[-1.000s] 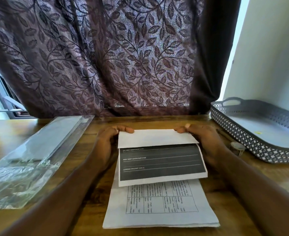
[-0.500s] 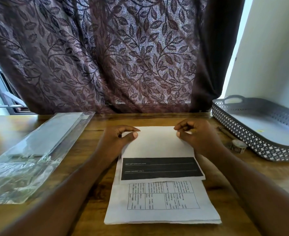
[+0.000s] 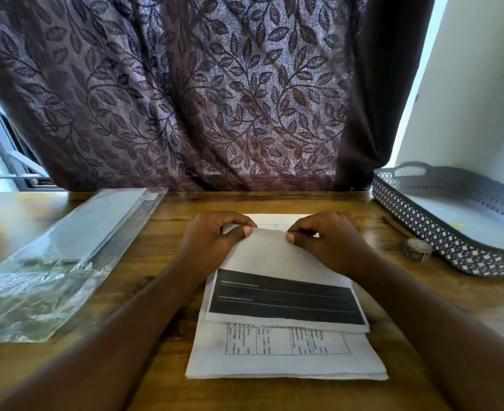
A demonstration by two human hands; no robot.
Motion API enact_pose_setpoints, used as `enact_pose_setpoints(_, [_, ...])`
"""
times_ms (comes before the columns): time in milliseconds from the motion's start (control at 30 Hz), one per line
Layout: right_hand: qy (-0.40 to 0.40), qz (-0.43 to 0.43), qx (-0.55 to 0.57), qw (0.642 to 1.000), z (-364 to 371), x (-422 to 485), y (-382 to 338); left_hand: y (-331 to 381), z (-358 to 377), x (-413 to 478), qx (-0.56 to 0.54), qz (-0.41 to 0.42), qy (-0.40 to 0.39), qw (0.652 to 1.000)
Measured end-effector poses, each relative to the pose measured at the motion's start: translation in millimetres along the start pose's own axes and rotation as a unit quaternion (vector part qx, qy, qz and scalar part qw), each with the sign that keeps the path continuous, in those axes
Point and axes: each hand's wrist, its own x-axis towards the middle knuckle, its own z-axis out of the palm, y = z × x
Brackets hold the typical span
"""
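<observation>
Wooden table carries the paper stack, whose top sheet has folded further over its black band and now sits askew. Both the left hand and the right hand pinch its far fold, so creasing seems next.

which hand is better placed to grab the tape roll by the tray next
Right, likely: the right hand pinches the folded sheet nearer the tape roll; the left hand would have to cross the sheet.

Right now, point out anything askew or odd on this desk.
The folded sheet pinched by the left hand and right hand lies skewed on the paper stack; its dark band slants down rightward. Nothing spilled or damaged.
</observation>
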Motion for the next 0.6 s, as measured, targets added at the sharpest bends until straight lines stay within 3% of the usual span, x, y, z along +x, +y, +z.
enact_pose_setpoints(200, [-0.023,0.085,0.057,0.995,-9.8,-3.0,24.7,-10.3,-9.2,4.4,-0.018,-0.034,0.015,0.999])
enact_pose_setpoints(433, [-0.021,0.129,0.172,0.976,-12.6,-5.0,32.4,-13.8,-11.3,5.2,-0.004,-0.034,0.040,0.999])
enact_pose_setpoints(600, [-0.064,0.153,0.260,0.951,-13.8,-8.1,29.7,-11.2,-17.2,4.9,0.012,-0.038,0.058,0.998])
